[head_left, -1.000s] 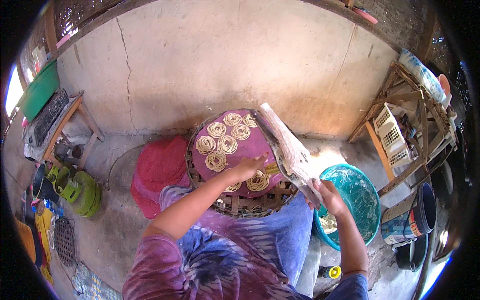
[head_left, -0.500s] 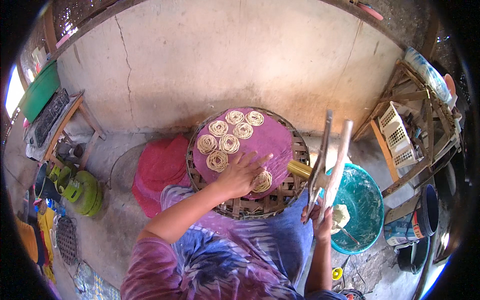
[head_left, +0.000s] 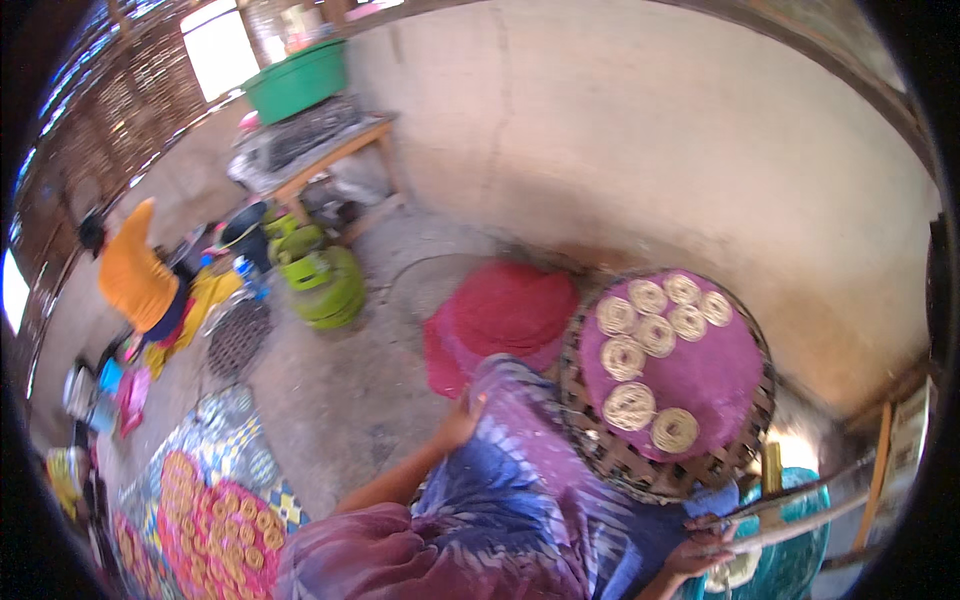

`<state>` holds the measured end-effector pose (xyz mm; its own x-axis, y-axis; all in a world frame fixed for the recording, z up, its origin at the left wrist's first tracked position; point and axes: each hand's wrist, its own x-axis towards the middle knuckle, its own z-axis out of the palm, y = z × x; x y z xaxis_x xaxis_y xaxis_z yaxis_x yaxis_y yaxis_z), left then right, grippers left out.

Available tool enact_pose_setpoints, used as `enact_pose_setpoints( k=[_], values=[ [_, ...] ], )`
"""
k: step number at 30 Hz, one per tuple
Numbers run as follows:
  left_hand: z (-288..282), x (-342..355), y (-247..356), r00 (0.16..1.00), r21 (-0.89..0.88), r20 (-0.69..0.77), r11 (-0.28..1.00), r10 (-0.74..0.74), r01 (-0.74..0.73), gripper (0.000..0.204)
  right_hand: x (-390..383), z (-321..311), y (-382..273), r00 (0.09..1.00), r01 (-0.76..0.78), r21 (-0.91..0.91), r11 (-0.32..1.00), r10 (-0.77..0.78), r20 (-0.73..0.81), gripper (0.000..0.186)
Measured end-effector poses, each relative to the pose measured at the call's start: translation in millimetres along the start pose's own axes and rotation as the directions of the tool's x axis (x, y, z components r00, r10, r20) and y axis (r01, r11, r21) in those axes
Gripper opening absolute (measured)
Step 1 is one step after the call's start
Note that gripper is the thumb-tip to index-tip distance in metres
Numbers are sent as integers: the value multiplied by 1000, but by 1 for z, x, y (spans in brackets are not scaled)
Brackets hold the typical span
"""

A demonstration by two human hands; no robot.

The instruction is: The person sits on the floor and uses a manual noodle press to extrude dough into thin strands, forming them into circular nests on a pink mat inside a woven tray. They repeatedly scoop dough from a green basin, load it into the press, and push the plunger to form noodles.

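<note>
My right hand (head_left: 695,553) grips a hand press with two long handles (head_left: 800,523) and a brass-coloured cylinder (head_left: 771,468). The press is over a teal basin (head_left: 812,545), where a pale lump of dough (head_left: 735,570) shows below the handles. My left hand (head_left: 462,420) is at my knee, against the tie-dyed purple and blue cloth (head_left: 520,420); its fingers are blurred and partly hidden. In front of me, a round woven basket tray (head_left: 572,400) carries a purple cloth (head_left: 705,370). Several coiled strands of dough (head_left: 630,405) lie on that.
Red cloth-like rounds (head_left: 515,315) lie left of the tray. Green gas cylinders (head_left: 325,285) stand near a wooden table (head_left: 345,150) holding a green tub (head_left: 297,82). Many coils lie on a pink sheet (head_left: 205,515) at lower left. A person in orange (head_left: 138,270) bends at far left.
The view has swung left, bringing the floor sheet and other person into sight. My left hand has left the coil on the tray and moved to my knee. My right hand still holds the press.
</note>
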<state>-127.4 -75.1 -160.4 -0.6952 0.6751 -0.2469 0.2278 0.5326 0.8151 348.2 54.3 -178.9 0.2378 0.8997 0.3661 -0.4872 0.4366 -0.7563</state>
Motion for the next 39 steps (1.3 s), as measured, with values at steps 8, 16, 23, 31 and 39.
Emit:
enact_pose_setpoints(
  k=[8, 16, 23, 31, 39],
  values=[
    [-20, -125, -79, 927, 383, 342, 924, -155, 13, 83, 9, 19, 4, 999, -40, -67, 997, 37, -38, 80],
    [-109, -168, -114, 575, 445, 818, 663, -25, -603, 63, -6, 34, -14, 999, -35, -57, 998, 36, 16, 90],
    [-126, -21, 40, 700, 728, -179, 571, 692, -379, 83, 1, 26, -13, 998, -52, 36, 998, 53, -15, 88],
    [-102, 144, 110, 819, 887, 112, 315, 563, -338, 78, 6, 0, 3, 968, -59, -159, 986, 18, -251, 76],
    [24, 249, 93, 782, 884, 73, 323, 619, -338, 96, 8, -4, 3, 850, -13, -28, 1000, -3, -527, 68]
  ],
)
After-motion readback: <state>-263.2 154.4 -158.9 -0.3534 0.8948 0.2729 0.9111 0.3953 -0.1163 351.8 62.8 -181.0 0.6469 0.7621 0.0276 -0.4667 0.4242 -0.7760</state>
